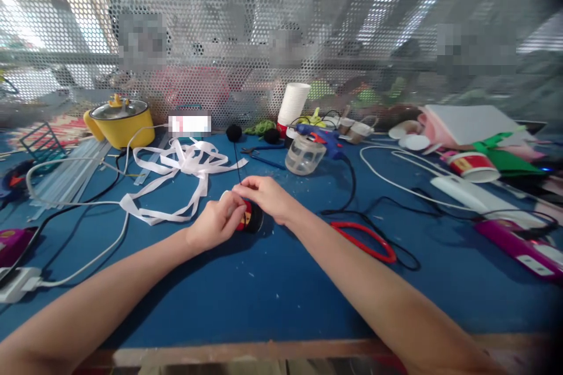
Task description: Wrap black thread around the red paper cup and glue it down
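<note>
My left hand (216, 221) is closed around a small red-and-yellow paper cup (248, 218) lying on its side. A black band, apparently wound yarn, covers the end of the cup toward the right. My right hand (267, 194) pinches a thin strand of black yarn (237, 163) by the cup's upper edge. That strand runs away from me to a black yarn ball (234, 133) on the blue table (264, 299). My fingers hide much of the cup.
White ribbon (193, 167) lies tangled at left, near a yellow electric pot (125, 123). Behind my right hand stand a clear plastic container (304, 155), a blue glue gun (323, 137) and stacked white cups (294, 102). Cables and a purple power strip (519, 243) lie rightward.
</note>
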Demonstrator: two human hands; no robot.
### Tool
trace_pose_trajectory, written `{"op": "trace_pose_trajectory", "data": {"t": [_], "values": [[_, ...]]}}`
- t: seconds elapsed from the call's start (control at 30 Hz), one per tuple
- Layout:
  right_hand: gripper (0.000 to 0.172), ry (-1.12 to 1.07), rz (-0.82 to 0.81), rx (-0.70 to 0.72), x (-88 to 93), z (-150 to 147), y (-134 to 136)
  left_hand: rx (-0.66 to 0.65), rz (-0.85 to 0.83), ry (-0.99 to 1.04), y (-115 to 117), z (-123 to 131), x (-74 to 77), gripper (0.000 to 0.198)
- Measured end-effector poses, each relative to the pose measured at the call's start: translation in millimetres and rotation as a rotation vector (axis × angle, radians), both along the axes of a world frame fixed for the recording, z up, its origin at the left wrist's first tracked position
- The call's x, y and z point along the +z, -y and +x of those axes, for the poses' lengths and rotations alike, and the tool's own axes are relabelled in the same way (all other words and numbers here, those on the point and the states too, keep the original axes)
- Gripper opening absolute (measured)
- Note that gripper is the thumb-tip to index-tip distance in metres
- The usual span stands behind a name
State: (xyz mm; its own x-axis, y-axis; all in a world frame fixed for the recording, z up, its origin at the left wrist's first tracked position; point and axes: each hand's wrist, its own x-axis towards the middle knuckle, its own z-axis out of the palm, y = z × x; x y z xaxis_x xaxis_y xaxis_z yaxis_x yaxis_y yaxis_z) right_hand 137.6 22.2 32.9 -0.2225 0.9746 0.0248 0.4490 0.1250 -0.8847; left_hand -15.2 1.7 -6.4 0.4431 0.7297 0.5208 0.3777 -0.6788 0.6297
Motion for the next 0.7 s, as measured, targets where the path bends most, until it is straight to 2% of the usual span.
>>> {"op": "trace_pose_trajectory", "data": {"t": [0.2, 0.37, 0.53, 0.7], "values": [[0.028, -0.097, 0.082, -0.102, 10.6, 20.2, 8.0, 0.082, -0.299, 0.166, -2.2, 4.4, 4.9, 0.010], [0.027, -0.133, 0.134, -0.141, 13.3, 25.5, 18.2, 0.103, -0.473, 0.241, -3.0, 7.8, 6.0, 0.013], [0.026, -0.138, 0.165, -0.125, 14.6, 25.6, 22.1, 0.129, -0.540, 0.241, -2.7, 9.3, 6.3, 0.012], [0.028, -0.088, 0.177, -0.135, 13.6, 27.0, 20.7, 0.113, -0.478, 0.165, 0.6, 9.5, 8.0, 0.010]]}}
